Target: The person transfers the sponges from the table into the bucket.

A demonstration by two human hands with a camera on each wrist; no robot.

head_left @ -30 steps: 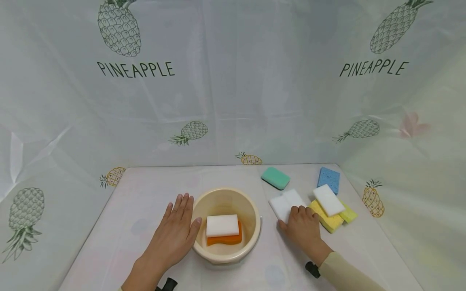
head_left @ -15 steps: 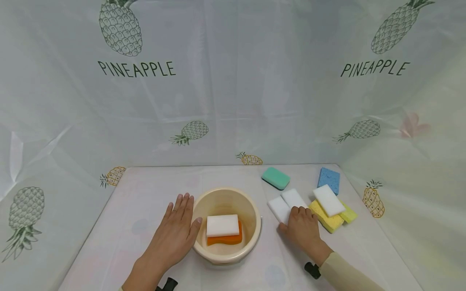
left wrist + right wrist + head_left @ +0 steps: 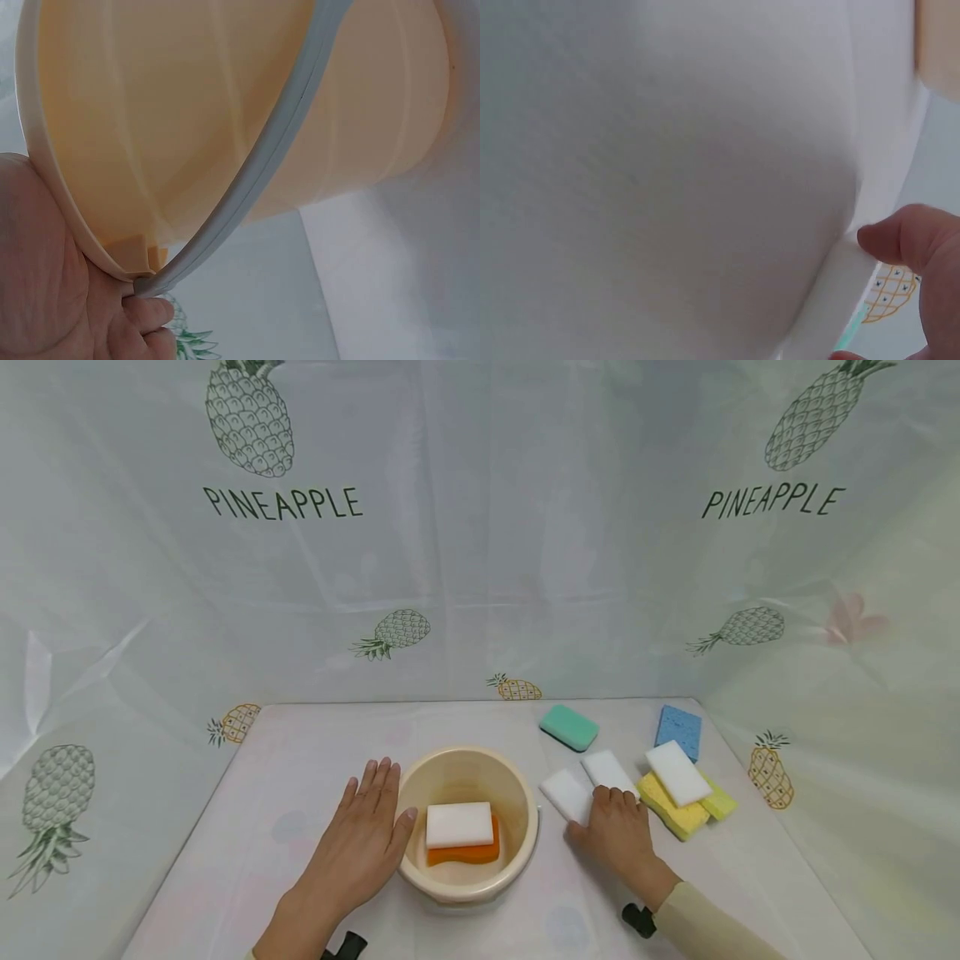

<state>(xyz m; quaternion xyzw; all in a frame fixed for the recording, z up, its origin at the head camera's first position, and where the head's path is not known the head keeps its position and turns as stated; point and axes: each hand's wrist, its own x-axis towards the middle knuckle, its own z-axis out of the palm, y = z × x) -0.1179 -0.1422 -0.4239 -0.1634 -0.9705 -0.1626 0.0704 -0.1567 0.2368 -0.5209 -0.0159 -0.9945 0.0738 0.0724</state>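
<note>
A cream bucket (image 3: 450, 774) stands mid-table in the head view, with a white sponge (image 3: 459, 824) lying on an orange sponge (image 3: 465, 856) inside. My left hand (image 3: 363, 835) rests against its left rim, fingers straight; the left wrist view shows the palm (image 3: 45, 270) at the rim beside the grey handle (image 3: 262, 157). Right of the bucket, my right hand (image 3: 618, 831) pinches another white sponge (image 3: 566, 796) lying on the table. The right wrist view has the thumb (image 3: 900, 234) on that sponge's edge. A further white sponge (image 3: 609, 772) lies just beyond these fingers.
A green sponge (image 3: 569, 727) lies near the table's back edge. At the right are a blue sponge (image 3: 678, 732) and a white sponge (image 3: 678, 772) on top of yellow (image 3: 670, 810) and yellow-green (image 3: 718, 799) ones. A pineapple-print sheet (image 3: 487, 568) hangs behind the table.
The pinched white sponge has slid left, opening a gap from the white sponge beside it. My right hand has shifted slightly left with it. The left hand has stayed at the bucket.
</note>
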